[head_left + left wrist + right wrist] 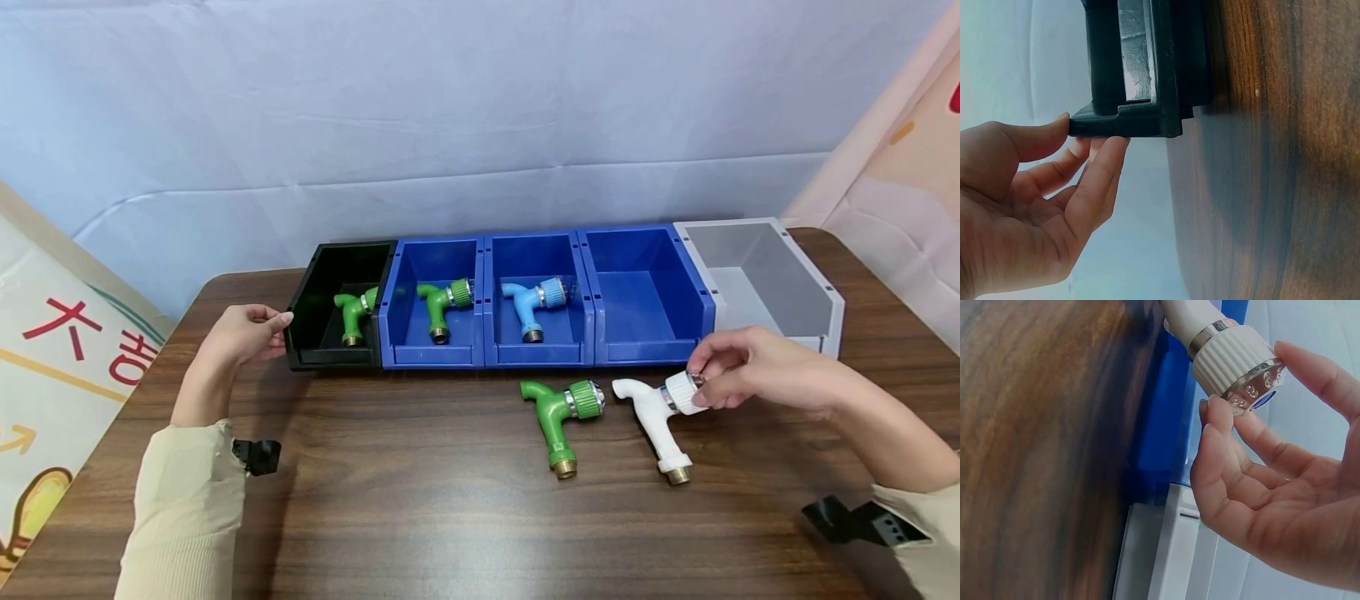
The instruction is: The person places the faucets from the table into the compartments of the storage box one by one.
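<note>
My right hand pinches the ribbed knob of a white tap between thumb and fingers. In the right wrist view the knob shows a chrome band and a patterned end cap. Whether the tap touches the table is hard to tell. To its left lies a green tap with a brass threaded end. My left hand grips the near left edge of the black bin, thumb on the rim and fingers against the side. Inside that bin is another green tap.
Right of the black bin, three blue bins and a grey bin stand in a row. A green tap lies in the first blue bin and a light blue tap in the middle one. All stand on a brown wooden table.
</note>
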Tool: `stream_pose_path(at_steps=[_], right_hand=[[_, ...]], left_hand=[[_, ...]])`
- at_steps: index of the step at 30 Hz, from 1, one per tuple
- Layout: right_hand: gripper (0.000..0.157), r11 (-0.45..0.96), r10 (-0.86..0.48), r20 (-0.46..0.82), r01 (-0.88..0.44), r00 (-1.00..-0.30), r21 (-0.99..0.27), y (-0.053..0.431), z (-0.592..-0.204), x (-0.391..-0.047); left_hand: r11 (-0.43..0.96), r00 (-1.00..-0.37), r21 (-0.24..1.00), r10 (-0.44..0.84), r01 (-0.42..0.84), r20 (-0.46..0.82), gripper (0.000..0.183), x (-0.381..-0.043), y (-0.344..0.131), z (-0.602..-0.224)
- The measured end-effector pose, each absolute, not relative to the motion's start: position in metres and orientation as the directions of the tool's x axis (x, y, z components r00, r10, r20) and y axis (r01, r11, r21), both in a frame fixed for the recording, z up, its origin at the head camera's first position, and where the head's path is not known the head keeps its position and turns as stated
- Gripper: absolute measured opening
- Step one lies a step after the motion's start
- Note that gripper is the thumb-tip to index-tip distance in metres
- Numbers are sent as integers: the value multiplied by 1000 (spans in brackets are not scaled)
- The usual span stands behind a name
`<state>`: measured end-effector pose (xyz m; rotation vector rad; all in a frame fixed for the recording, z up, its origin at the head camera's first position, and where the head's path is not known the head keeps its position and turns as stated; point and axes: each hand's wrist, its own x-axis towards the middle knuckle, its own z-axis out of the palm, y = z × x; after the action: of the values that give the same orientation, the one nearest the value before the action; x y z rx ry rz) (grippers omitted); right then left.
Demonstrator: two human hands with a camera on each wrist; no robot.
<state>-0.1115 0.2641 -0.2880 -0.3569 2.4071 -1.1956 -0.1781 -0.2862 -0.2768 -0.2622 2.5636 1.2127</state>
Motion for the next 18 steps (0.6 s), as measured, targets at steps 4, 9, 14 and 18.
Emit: stream_pose_path(at_steps=[4, 9, 14, 18], right_hand=[[25, 599, -411, -245, -57, -878, -799, 267, -287, -112], [28, 604, -403, -223, -75, -888, -794, 269, -284, -114], [28, 612, -381, -192, -92, -904, -785, 271, -279, -115], [28, 623, -353, -203, -67, -913, -779, 271, -273, -116]], left_hand=[[632, -941, 721, -38, -284, -337, 43, -178, -286, -276], [638, -942, 716, -43, -283, -334, 43, -178, -285, -276], [644, -943, 712, -43, -280, -331, 44, -177, -285, -275], [644, -942, 712, -42, -280, -332, 45, -176, -285, -275]])
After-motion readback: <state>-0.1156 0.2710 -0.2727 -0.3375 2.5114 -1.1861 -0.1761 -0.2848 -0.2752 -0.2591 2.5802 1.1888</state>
